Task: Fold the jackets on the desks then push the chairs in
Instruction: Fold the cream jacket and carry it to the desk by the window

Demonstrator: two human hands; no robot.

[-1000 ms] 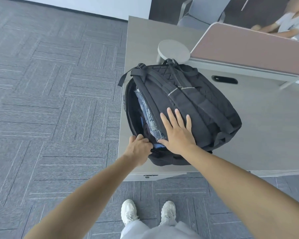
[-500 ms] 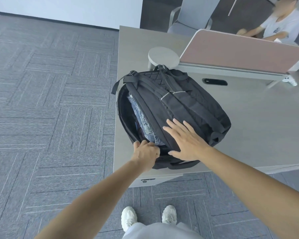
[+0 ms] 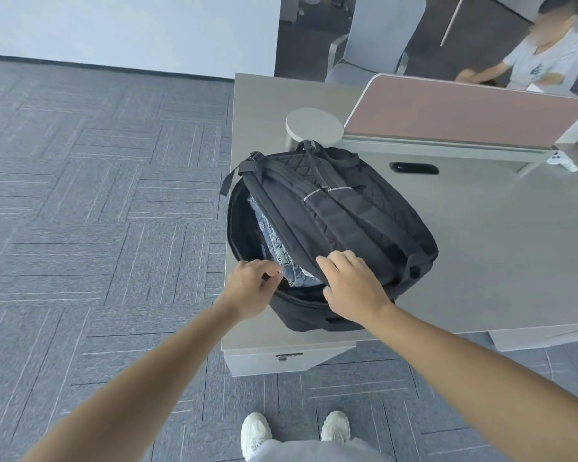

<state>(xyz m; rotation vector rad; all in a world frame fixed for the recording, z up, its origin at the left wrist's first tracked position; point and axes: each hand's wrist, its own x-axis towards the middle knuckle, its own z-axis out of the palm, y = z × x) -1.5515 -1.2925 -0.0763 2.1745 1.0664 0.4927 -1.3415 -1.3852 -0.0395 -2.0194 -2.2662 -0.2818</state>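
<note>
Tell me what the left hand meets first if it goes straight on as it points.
The denim in the open backpack: the left hand points right and a bit away, and the denim lies just past its fingertips. Depth is unclear; the backpack's rim might come first.

I see a black backpack [image 3: 347, 221] lying straps-up on the grey desk [image 3: 498, 261], unzipped along its left side, with folded denim [image 3: 274, 235] showing inside. My left hand [image 3: 251, 288] is curled at the near rim of the opening and seems to pinch it. My right hand [image 3: 354, 288] grips the upper flap's edge. Beyond a pink divider panel [image 3: 464, 111] another person [image 3: 548, 58] sits.
</note>
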